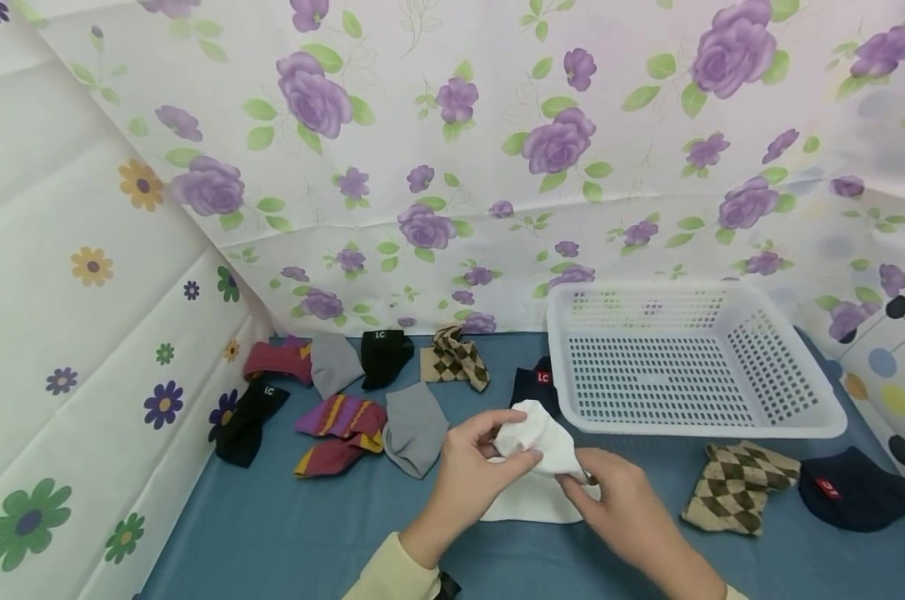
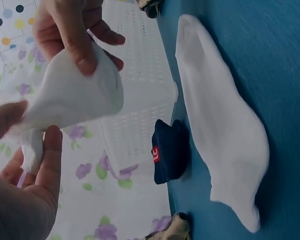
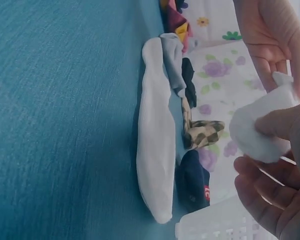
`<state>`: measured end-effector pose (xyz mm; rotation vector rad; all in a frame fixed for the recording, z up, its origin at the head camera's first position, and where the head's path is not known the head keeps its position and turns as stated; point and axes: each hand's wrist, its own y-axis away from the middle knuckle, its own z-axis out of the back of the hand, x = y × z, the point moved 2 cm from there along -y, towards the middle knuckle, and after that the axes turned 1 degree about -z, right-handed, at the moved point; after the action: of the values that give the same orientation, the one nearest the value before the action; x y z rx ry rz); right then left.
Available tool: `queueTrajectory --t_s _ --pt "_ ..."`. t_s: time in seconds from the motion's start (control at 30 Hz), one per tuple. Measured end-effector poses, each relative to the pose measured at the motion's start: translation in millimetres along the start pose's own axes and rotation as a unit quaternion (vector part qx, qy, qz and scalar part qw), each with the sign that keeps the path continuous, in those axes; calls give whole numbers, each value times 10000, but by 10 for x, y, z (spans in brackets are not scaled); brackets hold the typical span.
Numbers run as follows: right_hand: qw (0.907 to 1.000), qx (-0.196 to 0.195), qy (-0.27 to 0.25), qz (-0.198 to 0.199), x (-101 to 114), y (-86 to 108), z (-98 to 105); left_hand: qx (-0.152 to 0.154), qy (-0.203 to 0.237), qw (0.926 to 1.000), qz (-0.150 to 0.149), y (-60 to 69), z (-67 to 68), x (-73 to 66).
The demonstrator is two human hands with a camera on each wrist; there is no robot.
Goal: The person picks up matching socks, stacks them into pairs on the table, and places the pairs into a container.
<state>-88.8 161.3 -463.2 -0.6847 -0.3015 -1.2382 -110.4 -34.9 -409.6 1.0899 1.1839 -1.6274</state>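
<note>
Both hands hold a white sock in the air, its fabric bunched up. My left hand pinches one end between thumb and fingers; a small tip of cloth pokes out there in the left wrist view. At the other end, my right hand grips the sock with thumb and fingers, as the right wrist view shows. Below them, a second white sock lies flat on the blue cloth, partly hidden by the hands in the head view.
A white plastic basket stands at the back right. A navy sock lies against its left side. Right of my hands are a checkered sock and another navy sock. Several grey, black, striped and checkered socks lie at the left, including a grey one.
</note>
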Motion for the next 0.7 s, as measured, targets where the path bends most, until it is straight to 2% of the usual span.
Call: queueTrajectory --t_s 0.07,0.37,0.53,0.7 --pt "9999 -74 -55 -46 -15 7 14 -84 -3 9998 151 -8 36 -53" --pt "9991 -29 -260 -321 -64 23 74 -675 -149 9976 16 -70 158 -54" --pt "9988 -52 -356 -331 -93 37 96 -718 -209 9970 191 -93 222 -60" --pt "9981 -110 -416 -435 -119 45 107 -568 -414 9965 452 -104 281 -71"
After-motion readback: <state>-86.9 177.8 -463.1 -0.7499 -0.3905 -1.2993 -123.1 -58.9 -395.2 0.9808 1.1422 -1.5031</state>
